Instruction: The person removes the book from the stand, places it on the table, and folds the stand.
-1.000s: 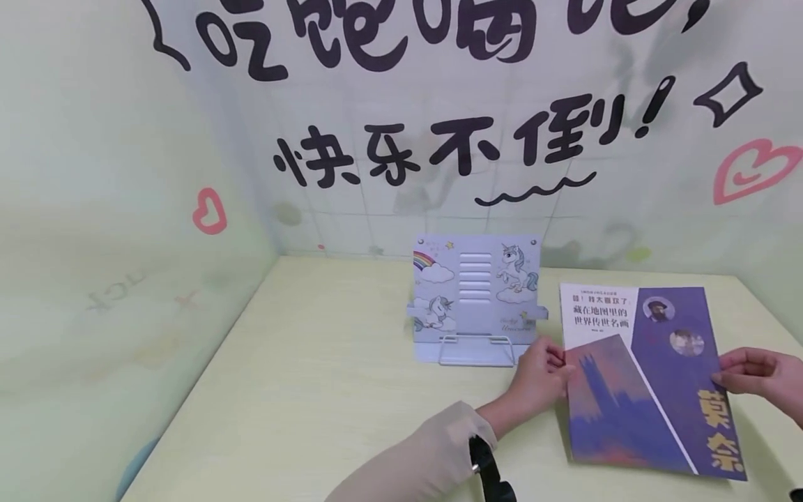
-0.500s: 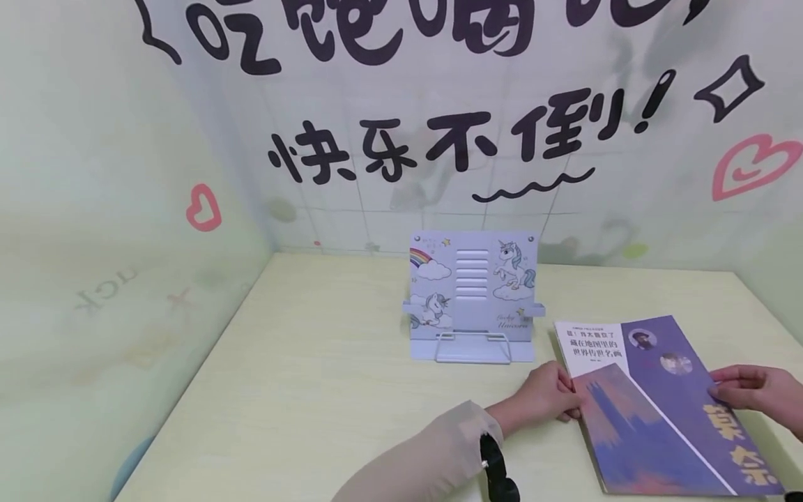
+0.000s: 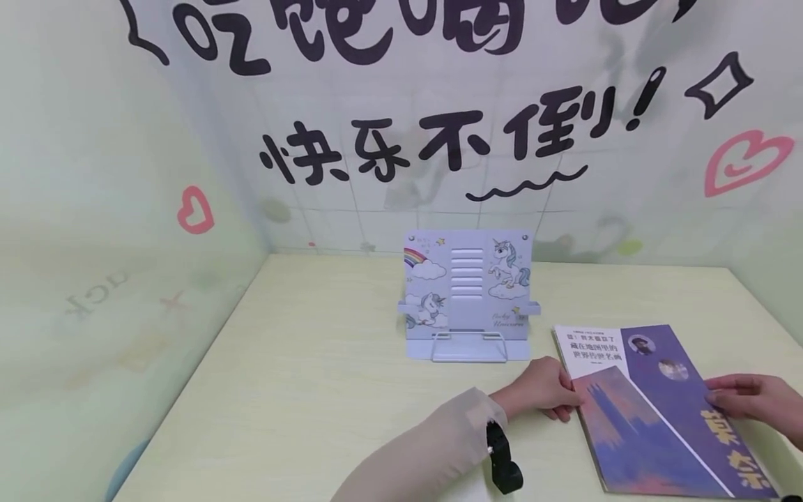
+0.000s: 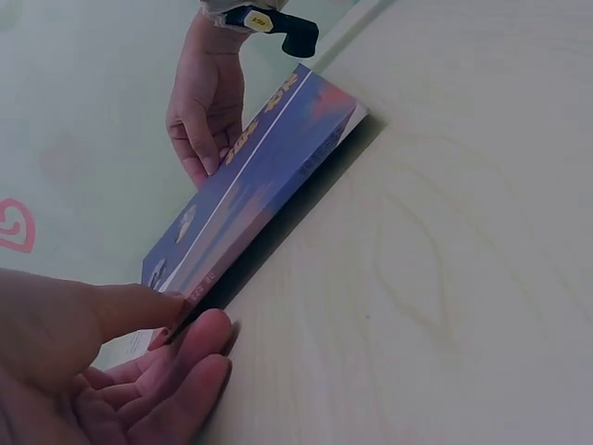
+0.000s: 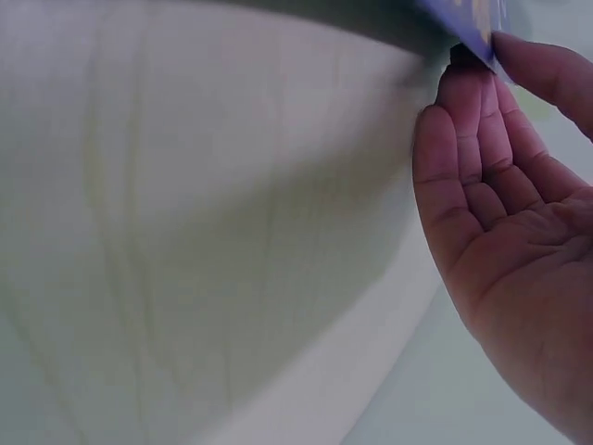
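Observation:
A purple book (image 3: 659, 411) with a white title corner and a painted tower on its cover is at the right of the table, face up. My left hand (image 3: 544, 389) pinches its left edge, thumb on the cover and fingers beneath, as the left wrist view shows with the book's spine (image 4: 264, 218). On the opposite edge my right hand (image 3: 755, 401) pinches the book between thumb and fingers. In the right wrist view only a corner strip of the book (image 5: 468, 23) shows above the right fingers (image 5: 482, 130). A dark shadow lies under the book's spine side.
A lilac unicorn-print book stand (image 3: 467, 310) stands upright towards the back of the table, left of the book. Its wire holder (image 3: 469, 360) lies along the front ledge. Pale walls with printed lettering and hearts close off the back and sides of the pale wooden table (image 3: 301, 390).
The book has come down lower and leans flatter than before, its top edge nearer to me. Both hands have kept their pinch on it and lowered slightly. The view has shifted a little.

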